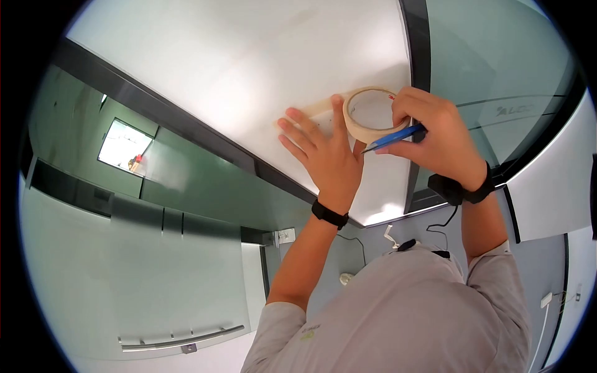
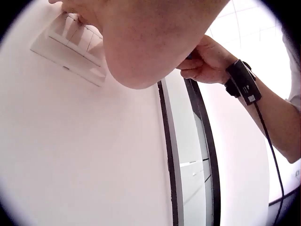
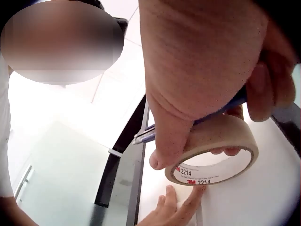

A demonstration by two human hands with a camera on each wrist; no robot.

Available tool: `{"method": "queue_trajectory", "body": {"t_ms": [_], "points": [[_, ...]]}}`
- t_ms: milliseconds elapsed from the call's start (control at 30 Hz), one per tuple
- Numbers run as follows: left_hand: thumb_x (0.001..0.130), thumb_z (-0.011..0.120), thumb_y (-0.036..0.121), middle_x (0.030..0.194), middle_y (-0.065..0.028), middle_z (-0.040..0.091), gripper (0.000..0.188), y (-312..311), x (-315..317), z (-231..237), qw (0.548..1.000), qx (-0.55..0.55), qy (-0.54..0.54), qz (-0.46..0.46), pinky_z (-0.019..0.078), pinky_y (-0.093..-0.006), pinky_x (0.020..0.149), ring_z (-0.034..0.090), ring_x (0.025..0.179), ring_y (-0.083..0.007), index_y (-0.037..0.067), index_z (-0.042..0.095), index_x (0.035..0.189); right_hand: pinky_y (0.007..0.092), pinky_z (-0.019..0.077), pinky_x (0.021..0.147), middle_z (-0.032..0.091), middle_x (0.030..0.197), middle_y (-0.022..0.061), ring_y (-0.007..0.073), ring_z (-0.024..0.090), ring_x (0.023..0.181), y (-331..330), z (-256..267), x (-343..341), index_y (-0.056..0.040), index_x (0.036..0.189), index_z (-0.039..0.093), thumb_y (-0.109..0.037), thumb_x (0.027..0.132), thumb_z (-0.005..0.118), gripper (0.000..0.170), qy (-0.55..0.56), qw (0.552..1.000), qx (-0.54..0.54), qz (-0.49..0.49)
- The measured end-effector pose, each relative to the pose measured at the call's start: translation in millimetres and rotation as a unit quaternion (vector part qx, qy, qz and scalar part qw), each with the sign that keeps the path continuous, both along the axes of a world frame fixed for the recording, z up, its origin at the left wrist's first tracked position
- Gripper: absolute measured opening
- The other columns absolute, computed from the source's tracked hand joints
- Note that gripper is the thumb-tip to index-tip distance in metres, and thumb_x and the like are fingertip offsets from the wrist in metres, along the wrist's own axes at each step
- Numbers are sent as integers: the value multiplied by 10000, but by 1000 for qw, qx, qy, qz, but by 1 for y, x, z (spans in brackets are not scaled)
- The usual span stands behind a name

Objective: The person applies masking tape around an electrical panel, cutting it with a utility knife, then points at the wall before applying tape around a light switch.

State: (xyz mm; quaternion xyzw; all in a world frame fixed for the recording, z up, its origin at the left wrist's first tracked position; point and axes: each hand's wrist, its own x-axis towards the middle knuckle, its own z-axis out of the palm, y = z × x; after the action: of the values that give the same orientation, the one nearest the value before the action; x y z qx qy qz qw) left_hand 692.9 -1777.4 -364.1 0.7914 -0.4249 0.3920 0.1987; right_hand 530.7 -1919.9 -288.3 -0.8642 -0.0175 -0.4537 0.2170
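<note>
My left hand (image 1: 336,161) lies with fingers spread on a white wall panel (image 1: 249,56). Its fingertips reach a pale beige strip of masking tape (image 1: 320,108) stuck there. To its right, my right hand (image 1: 432,124) grips a roll of masking tape (image 1: 360,132), printed "3M 2214" inside its core. The same hand holds a slim blue utility knife (image 1: 393,138) along the roll, its metal tip beside my left thumb. In the left wrist view, pale strips (image 2: 68,59) lie on the panel under the left fingers.
Dark frames (image 1: 419,56) edge the panel, with a glass pane (image 1: 497,68) to the right and glass panels (image 1: 174,267) at lower left. A long metal handle (image 1: 180,343) is on the left glass. A cable (image 2: 269,136) hangs from the right wrist's camera.
</note>
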Motion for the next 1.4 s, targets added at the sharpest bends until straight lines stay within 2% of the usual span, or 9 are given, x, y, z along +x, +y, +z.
{"method": "queue_trajectory", "body": {"t_ms": [67,300,400,467,767,1000,1100,1167,1400], "points": [[849,868,466,1707,-459,54,951,-1,-2,0,1000,4,6,4,174,-799,1207,75,1541,-726,319,431,1681,363,483,625,605,832,92,306,623,718,-4,2,-2,-50,884,611,-161,699,975,423,0,998,18,53],[862,835,529,1712,-453,60,944,3,-2,0,1000,17,2,14,165,-788,1216,87,1539,-727,303,427,1683,368,494,644,610,864,106,312,627,734,0,-3,2,-34,901,612,-49,733,909,342,-21,995,55,86],[941,736,571,1735,-403,124,917,14,8,2,999,26,6,23,160,-738,1249,142,1590,-628,199,386,1703,364,506,654,614,867,108,310,637,738,0,-2,3,-27,903,611,-16,726,894,334,-15,996,53,77],[978,702,517,1741,-382,160,991,25,23,-4,1000,25,-6,-5,124,-659,1292,164,1630,-532,5,270,1709,328,421,597,562,836,94,254,526,693,-2,-7,5,-19,883,589,-58,748,918,358,-32,994,64,83],[1041,604,577,1744,-365,187,1037,35,32,-12,999,-10,31,-26,116,-613,1309,160,1645,-493,-111,169,1683,319,420,601,577,834,96,245,529,697,-3,-13,8,-14,876,615,-45,726,931,351,-54,990,85,94],[971,738,478,1758,-351,157,1017,25,2,4,997,-21,65,-26,119,-683,1280,141,1647,-500,9,233,1719,280,371,595,590,871,61,167,501,697,-1,-13,13,-20,877,624,-56,727,945,357,-60,987,104,104],[931,782,447,1759,-338,176,976,17,17,-6,999,24,2,-39,135,-712,1264,155,1638,-515,112,317,1721,292,375,572,591,852,48,183,502,670,-3,-16,16,-37,876,616,-67,720,966,384,-64,985,119,111],[918,796,439,1756,-333,192,943,15,26,-8,998,29,-32,-47,159,-697,1267,182,1621,-537,152,368,1708,271,313,554,586,852,12,120,438,660,-6,-19,19,-48,867,620,-120,721,995,409,-65,981,138,124],[953,749,455,1747,-328,235,940,27,15,0,999,31,5,-36,196,-663,1274,238,1615,-507,97,328,1714,258,281,557,592,863,-10,82,381,648,-9,-19,23,-56,865,631,-167,705,1021,436,-78,979,144,125]]}}
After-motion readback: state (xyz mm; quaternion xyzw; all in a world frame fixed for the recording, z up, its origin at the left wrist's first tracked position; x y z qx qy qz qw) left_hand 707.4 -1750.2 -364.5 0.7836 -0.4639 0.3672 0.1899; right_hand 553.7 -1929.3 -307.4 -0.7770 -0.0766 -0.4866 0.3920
